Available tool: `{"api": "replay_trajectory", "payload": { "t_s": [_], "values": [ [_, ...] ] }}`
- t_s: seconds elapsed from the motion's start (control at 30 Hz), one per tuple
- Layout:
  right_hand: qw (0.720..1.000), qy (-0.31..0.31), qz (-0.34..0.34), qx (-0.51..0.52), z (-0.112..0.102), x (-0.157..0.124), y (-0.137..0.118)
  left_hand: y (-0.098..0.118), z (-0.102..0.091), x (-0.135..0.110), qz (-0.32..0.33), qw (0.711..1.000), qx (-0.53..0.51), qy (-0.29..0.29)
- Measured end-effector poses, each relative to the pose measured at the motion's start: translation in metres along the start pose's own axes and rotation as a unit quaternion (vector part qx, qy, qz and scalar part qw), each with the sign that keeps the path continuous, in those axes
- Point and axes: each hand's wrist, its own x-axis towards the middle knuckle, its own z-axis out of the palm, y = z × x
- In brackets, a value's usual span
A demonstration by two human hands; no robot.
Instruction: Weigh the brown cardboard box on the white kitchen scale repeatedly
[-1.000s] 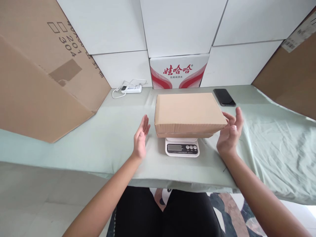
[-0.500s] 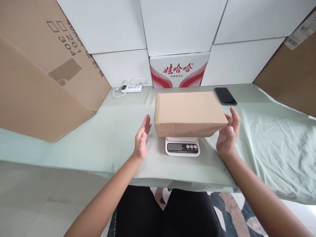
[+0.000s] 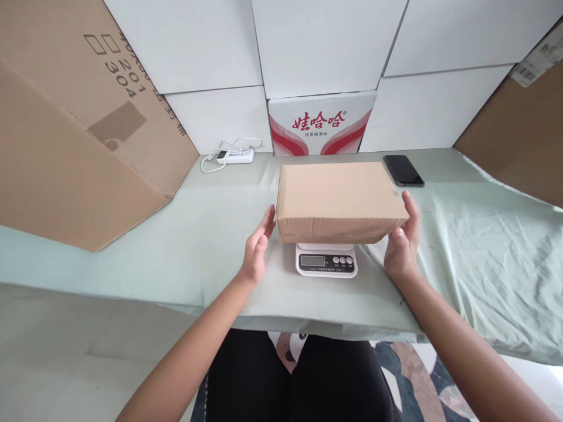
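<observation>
A closed brown cardboard box (image 3: 341, 193) rests on a small white kitchen scale (image 3: 328, 269). The box covers most of the scale's platform; its dark front panel with a display and buttons shows below, and I can read no figure on the display. My left hand (image 3: 259, 246) is upright at the box's left side, fingers stretched out, with at most a sliver of gap. On the other side, my right hand (image 3: 402, 243) has its fingers extended along the box's right end, seemingly touching the front right corner. Neither hand is closed around anything.
Behind the box stand a white and red printed carton (image 3: 323, 126) and a black phone (image 3: 403, 170). A white device with a cable (image 3: 236, 156) lies back left. Large brown cartons (image 3: 88, 176) flank the table's pale green cloth (image 3: 197, 252).
Both hands have moved inward toward the box's sides. The right fingers have come up against its right end, and the left hand has drawn closer. The box stays on the scale.
</observation>
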Motion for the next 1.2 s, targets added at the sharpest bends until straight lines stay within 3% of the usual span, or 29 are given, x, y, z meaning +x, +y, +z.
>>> {"api": "replay_trajectory", "payload": {
  "t_s": [0.47, 0.57, 0.67, 0.77, 0.87, 1.0, 1.2],
  "values": [
    [1.000, -0.025, 0.003, -0.009, 0.010, -0.003, -0.029, 0.014, 0.007, 0.000, 0.001, 0.999, 0.013, -0.052],
    [0.999, -0.018, -0.025, 0.016, 0.015, 0.014, -0.043, 0.023, 0.005, 0.016, 0.027, 0.998, 0.010, -0.056],
    [0.998, -0.020, -0.057, 0.036, 0.026, 0.045, -0.051, 0.026, 0.007, 0.052, 0.027, 0.997, 0.003, -0.068],
    [0.999, -0.013, -0.030, 0.005, 0.043, 0.077, -0.035, 0.011, 0.014, 0.094, 0.000, 0.998, -0.005, -0.060],
    [1.000, -0.004, -0.004, 0.007, 0.061, 0.095, 0.000, -0.020, 0.020, 0.120, -0.033, 0.999, -0.006, -0.029],
    [1.000, -0.011, 0.019, 0.009, 0.074, 0.096, 0.033, -0.052, 0.018, 0.127, -0.073, 0.997, -0.020, -0.014],
    [0.998, -0.030, 0.055, 0.012, 0.074, 0.092, 0.034, -0.058, 0.012, 0.129, -0.092, 0.996, -0.013, -0.010]
  ]
}}
